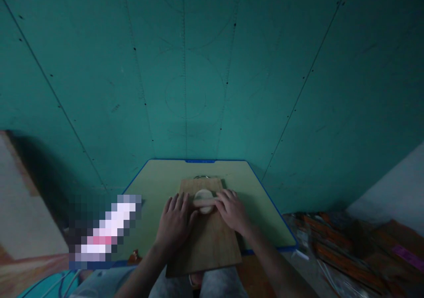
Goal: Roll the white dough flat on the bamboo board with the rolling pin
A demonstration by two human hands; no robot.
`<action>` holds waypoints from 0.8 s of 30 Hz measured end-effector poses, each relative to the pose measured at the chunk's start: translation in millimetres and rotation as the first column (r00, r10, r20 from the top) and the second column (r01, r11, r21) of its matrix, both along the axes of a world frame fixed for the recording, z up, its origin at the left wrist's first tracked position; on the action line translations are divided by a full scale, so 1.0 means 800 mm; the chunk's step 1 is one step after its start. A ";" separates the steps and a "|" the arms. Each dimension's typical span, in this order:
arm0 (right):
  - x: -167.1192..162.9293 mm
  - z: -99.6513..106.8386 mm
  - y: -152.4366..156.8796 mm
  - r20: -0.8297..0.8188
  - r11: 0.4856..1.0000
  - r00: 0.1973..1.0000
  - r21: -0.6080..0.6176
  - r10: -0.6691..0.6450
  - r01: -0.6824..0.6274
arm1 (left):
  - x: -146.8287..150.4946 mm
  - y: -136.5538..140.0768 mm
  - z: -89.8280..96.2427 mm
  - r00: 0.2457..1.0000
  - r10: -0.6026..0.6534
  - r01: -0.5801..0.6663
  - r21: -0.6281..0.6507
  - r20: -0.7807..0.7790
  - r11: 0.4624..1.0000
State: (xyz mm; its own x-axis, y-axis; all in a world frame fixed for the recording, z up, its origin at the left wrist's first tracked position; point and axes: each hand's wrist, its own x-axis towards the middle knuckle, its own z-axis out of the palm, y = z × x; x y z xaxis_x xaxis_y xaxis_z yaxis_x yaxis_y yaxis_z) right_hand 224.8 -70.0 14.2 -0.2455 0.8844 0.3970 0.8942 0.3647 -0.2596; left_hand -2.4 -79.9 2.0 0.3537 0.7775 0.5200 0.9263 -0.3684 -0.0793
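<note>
A round, flat piece of pale dough (204, 194) lies near the far end of a wooden cutting board (212, 249). Across it runs a short wooden rolling pin (204, 202), level from left to right. My left hand (175, 218) is closed over the pin's left end, its fingers pointing away from me. At the other end, my right hand (232, 209) rests with its fingers curled over the pin. Both pin ends are hidden under my hands. Some dough shows on the far and near sides of the pin.
Beneath the board is a pale table (261, 209) with a blue edge, against a green wall (205, 90). A blurred-out bright object (109, 227) covers the table's left side. A small brown item (134, 257) sits at the near left edge. Cardboard and clutter (344, 249) lie to the right.
</note>
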 end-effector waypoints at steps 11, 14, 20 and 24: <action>0.014 -0.025 0.014 -0.027 0.998 1.000 -0.060 -0.011 0.009 | 0.016 -0.046 0.014 0.996 -0.087 0.086 -0.053 -0.006 0.995; -0.002 -0.010 0.051 0.018 0.996 0.999 -0.076 -0.045 0.046 | 0.023 -0.036 0.017 0.996 -0.087 0.089 -0.062 0.030 0.994; -0.044 0.017 0.121 0.083 0.997 0.997 -0.072 -0.009 0.015 | 0.014 -0.016 0.005 0.993 -0.091 0.095 -0.051 0.078 0.994; -0.070 0.022 0.155 0.103 0.990 0.988 -0.089 0.114 -0.105 | 0.003 -0.011 -0.008 0.994 -0.058 0.067 -0.100 0.089 0.993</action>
